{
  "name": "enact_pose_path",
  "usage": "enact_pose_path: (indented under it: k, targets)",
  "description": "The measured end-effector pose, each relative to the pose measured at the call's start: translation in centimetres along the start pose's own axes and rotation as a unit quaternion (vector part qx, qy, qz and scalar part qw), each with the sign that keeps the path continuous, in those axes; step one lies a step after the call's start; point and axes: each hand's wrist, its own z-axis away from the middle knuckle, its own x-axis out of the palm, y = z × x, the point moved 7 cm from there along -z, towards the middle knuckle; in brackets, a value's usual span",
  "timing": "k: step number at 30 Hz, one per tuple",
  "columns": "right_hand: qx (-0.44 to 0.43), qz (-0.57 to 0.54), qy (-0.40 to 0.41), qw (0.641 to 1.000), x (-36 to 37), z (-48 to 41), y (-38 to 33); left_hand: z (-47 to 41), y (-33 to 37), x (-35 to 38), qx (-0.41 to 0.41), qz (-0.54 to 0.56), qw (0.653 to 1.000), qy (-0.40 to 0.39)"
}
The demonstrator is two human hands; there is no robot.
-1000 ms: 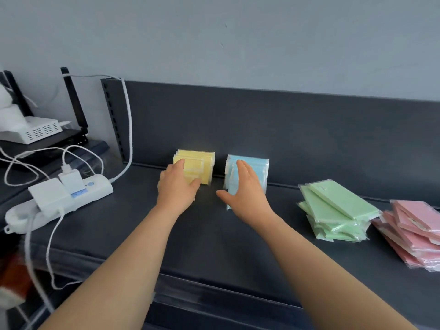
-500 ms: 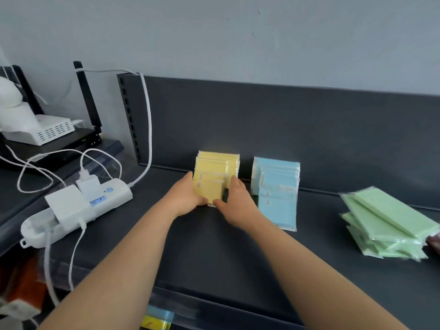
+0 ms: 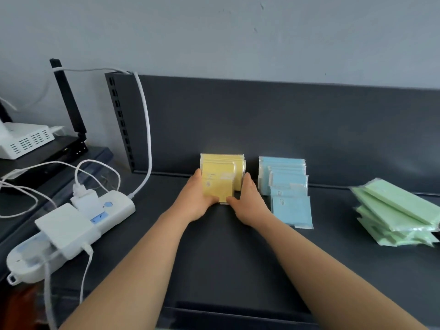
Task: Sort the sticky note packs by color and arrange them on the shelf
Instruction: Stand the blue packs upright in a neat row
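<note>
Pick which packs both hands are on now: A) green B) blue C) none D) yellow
D: the left hand and right hand hold the yellow packs from either side; the blue packs and green packs lie untouched further right.

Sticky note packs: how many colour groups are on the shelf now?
3: yellow row centre, blue row just right of it, green pile far right. More may lie off frame.

Head view, down onto shelf
</note>
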Motion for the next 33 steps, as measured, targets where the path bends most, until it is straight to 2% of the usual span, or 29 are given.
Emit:
enact_pose_path:
  k: [10, 24, 28, 33]
  targets:
    - [-0.001, 0.045, -0.014, 0.999, 0.2, 0.4, -0.2, 0.1, -0.6, 0.0, -0.016, 0.011, 0.999, -0.047]
    - [-0.004, 0.071, -0.012, 0.997, 0.1, 1.1, -0.7, 1.2, 0.0, -1.0, -0.032, -0.014, 0.999, -0.037]
    - [-0.046, 0.086, 0.012, 0.995, -0.9, 2.2, -1.6, 1.7, 1.1, -1.5, -0.014, -0.021, 1.000, -0.010]
    - [-0.116, 0.131, 0.033, 0.984, -4.3, 4.6, -2.5, 1.8, 3.4, -2.1, 0.042, -0.043, 0.996, 0.070]
